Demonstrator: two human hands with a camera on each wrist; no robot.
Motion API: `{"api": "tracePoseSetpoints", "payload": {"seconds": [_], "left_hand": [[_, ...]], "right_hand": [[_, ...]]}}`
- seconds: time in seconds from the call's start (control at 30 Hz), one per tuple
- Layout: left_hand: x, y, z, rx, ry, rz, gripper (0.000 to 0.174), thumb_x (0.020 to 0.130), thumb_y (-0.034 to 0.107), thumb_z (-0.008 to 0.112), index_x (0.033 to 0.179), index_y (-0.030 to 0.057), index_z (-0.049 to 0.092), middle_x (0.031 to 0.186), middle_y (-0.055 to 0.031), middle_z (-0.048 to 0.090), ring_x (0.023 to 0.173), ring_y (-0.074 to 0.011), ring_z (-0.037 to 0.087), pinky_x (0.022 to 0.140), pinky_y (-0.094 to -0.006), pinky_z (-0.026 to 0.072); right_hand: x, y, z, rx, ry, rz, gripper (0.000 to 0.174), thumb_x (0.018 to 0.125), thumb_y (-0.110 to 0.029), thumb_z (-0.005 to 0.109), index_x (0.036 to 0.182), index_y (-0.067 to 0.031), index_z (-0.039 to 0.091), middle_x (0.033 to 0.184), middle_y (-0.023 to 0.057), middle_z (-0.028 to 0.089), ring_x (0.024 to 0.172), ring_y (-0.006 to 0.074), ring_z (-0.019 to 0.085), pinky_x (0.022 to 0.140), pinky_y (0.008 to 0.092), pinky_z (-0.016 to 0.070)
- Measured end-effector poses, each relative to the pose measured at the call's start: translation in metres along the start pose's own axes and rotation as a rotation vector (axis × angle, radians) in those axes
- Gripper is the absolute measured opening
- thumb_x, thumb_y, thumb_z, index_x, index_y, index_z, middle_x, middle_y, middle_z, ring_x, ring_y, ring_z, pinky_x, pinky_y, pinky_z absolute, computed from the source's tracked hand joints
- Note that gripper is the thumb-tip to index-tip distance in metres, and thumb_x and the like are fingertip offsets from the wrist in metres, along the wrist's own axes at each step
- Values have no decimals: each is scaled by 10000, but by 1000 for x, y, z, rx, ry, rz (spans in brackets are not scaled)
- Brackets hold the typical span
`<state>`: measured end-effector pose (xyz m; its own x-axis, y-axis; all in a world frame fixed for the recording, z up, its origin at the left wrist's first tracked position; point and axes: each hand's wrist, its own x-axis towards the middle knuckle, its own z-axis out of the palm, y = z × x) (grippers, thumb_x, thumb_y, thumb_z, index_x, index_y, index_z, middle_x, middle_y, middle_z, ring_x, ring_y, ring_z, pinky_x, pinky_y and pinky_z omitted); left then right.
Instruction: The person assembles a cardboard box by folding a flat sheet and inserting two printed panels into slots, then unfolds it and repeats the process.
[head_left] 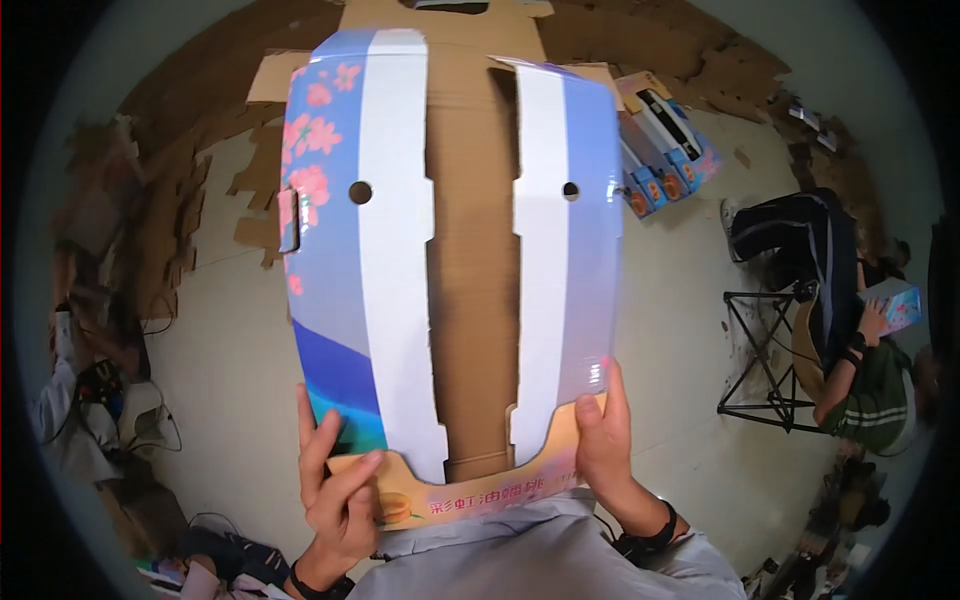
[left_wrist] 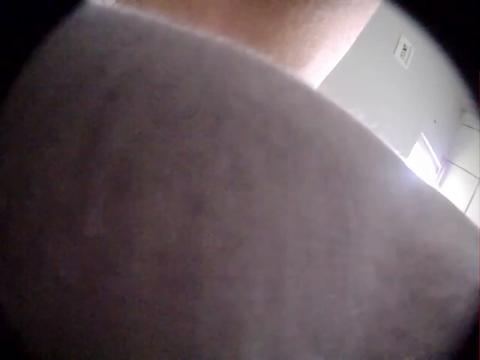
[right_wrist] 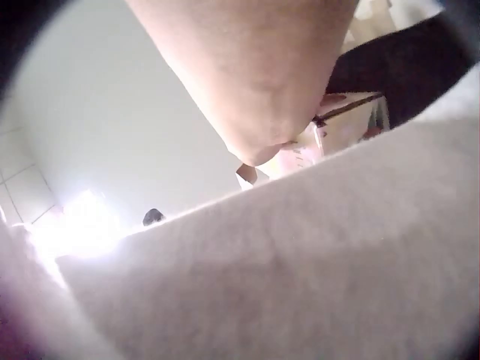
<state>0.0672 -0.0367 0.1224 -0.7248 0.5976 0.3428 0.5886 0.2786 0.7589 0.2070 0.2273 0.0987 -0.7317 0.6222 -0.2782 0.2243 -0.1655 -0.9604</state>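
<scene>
So the peach carton (head_left: 335, 260) sits right in front of the person, just past their lap, long axis running straight away from the body; both hands are down at the near end, so practically all of its length lies ahead of the grip; left hand (head_left: 340, 500) has the near left corner between its fingers, right hand (head_left: 605, 455) pinches the near right corner, thumb up on the peach-coloured end panel (head_left: 485, 500); neither hand looks nearer than the other; the slot between the two white-striped flaps (head_left: 395, 270) runs along that same axis; imo that far-end overhang is what any tilt or turn hinges on; wrist cams mostly show blurry grey cloth, so can't tell what's supporting the underside.
</scene>
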Motion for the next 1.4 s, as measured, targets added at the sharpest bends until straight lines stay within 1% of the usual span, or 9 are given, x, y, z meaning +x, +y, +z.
{"api": "tracePoseSetpoints", "payload": {"seconds": [0.07, 0.17, 0.43, 0.57, 0.87, 1.07, 1.17, 1.2, 1.4], "left_hand": [[-4, 0, 11, -149, 165, -28, 99, 997, 94, 633, 1091, 95, 600, 1378, -264, 583, 1469, -508, 416, 1288, -671, 129], [-7, -6, 8, -150, 142, 37, 143, 950, 34, 659, 1051, 112, 595, 1304, -226, 610, 1465, -472, 440, 1300, -656, 135], [-10, 0, 2, -194, 12, 170, 432, 816, -119, 737, 1146, 160, 728, 1283, -187, 632, 1532, -456, 376, 1290, -503, 265], [-3, -2, 0, -232, 35, 156, 529, 876, -159, 652, 1318, 130, 627, 1232, -215, 673, 1382, -483, 562, 1153, -488, 480], [-4, 7, 5, -157, 10, 300, 437, 917, -119, 637, 1300, 83, 579, 1238, -234, 662, 1294, -515, 617, 1017, -492, 575], [-14, -6, 5, -145, 115, 110, 307, 1052, 160, 554, 1331, 52, 623, 1349, -242, 587, 1397, -517, 486, 1167, -578, 409], [-4, -10, 6, -238, 74, -6, 449, 1120, 360, 429, 1308, 30, 668, 1469, -270, 500, 1493, -510, 373, 1239, -602, 292], [-2, -2, 14, -284, 108, -77, 562, 1134, 434, 347, 1226, 28, 724, 1621, -268, 314, 1558, -495, 268, 1254, -593, 262], [-6, -31, 18, -398, -107, -55, 380, 1104, 335, 488, 1163, 118, 794, 1693, -223, 163, 1609, -473, 106, 1299, -570, 143]], "right_hand": [[3, 3, 1, -70, 10, -72, 666, 1078, -321, 534, 1577, 63, 315, 1512, 187, 481, 1419, 272, 439, 1208, 400, 312], [-5, 12, 3, -91, 29, -112, 673, 1072, -346, 543, 1564, 65, 338, 1477, 182, 508, 1394, 263, 456, 1195, 391, 324], [-13, 26, 7, 13, 116, -136, 668, 1095, -371, 501, 1540, 108, 364, 1385, 163, 577, 1250, 215, 553, 1076, 344, 437], [-9, 18, 4, -19, 61, -170, 624, 1091, -319, 501, 1516, 123, 387, 1383, 174, 579, 1290, 235, 528, 1114, 364, 410], [-5, 19, 1, -86, 79, -169, 618, 1084, -356, 514, 1477, 117, 446, 1309, 166, 627, 1236, 226, 564, 1090, 362, 429], [-2, 17, 5, -88, 91, -199, 651, 1076, -422, 540, 1461, 98, 473, 1290, 154, 634, 1213, 225, 572, 1075, 361, 438], [2, 16, 5, -105, 103, -218, 663, 1071, -457, 551, 1435, 95, 499, 1264, 148, 645, 1193, 222, 584, 1063, 361, 446], [3, 14, 4, -118, 104, -226, 667, 1069, -470, 555, 1424, 94, 510, 1253, 146, 650, 1185, 220, 588, 1058, 362, 449], [3, 13, -19, -271, 75, -269, 679, 1058, -525, 569, 1364, 81, 552, 1178, 134, 676, 1118, 200, 616, 1006, 367, 481]]}}
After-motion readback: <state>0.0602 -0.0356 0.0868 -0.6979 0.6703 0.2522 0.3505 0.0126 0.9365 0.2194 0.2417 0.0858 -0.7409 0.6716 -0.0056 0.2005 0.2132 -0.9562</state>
